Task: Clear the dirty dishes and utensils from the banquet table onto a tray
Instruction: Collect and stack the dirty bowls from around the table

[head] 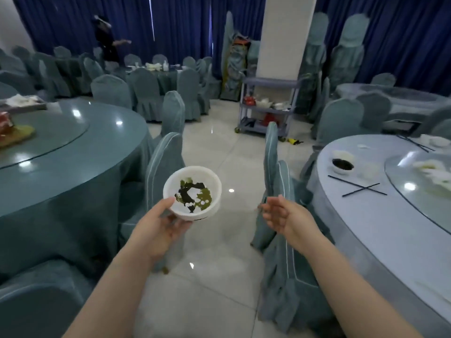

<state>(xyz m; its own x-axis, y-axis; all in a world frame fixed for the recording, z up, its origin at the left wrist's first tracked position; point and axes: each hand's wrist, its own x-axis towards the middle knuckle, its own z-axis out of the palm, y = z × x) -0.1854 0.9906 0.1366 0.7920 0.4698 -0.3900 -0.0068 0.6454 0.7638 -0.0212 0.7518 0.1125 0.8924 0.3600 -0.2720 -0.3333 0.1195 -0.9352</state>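
Note:
My left hand (161, 224) grips a stack of white bowls (192, 192) from below, thumb on the near rim; the top bowl holds dark green and black food scraps. It hangs over the tiled aisle between two tables. My right hand (285, 215) is in the air beside it, empty, fingers relaxed and slightly spread. On the round table (353, 215) to my right lie a small white bowl of dark sauce (343, 165), crossed black chopsticks (361, 190) and more white dishes (432, 172) on the glass turntable. A grey tray (23, 106) with white items sits on the left table.
Covered chairs (166, 162) flank the aisle on both sides. A grey service cart (267, 107) with dishes stands ahead by a white pillar (283, 35). A person (105, 37) works at a far table. The left table (73, 152) carries food leftovers on its turntable.

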